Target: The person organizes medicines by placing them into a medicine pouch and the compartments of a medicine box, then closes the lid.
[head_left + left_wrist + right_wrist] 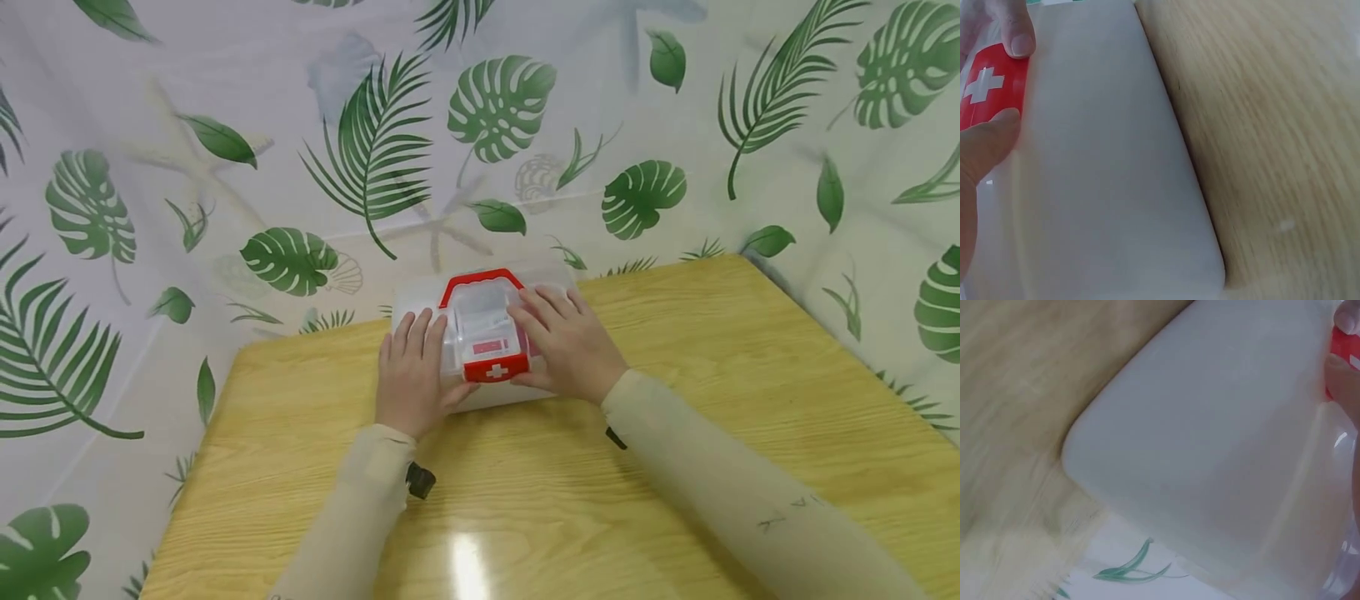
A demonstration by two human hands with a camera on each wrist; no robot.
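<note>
A white plastic first-aid box (487, 398) with a clear lid lies on the table. Its carrying handle (480, 277) is red, and a red latch (497, 369) with a white cross sits at the front. My left hand (411, 379) grips the lid's left part, fingers over the top and thumb at the latch's left end. On the other side my right hand (572, 346) holds the lid the same way, its thumb at the latch's right end. Both thumbs touch the red latch (991, 87) in the left wrist view. Packets inside show faintly through the lid.
The wood-grain table (675, 350) extends around the box on both sides and in front. Behind it hangs a pale leaf-print cloth (570, 75), close to the box's back edge. The cloth also runs along the table's left and right sides.
</note>
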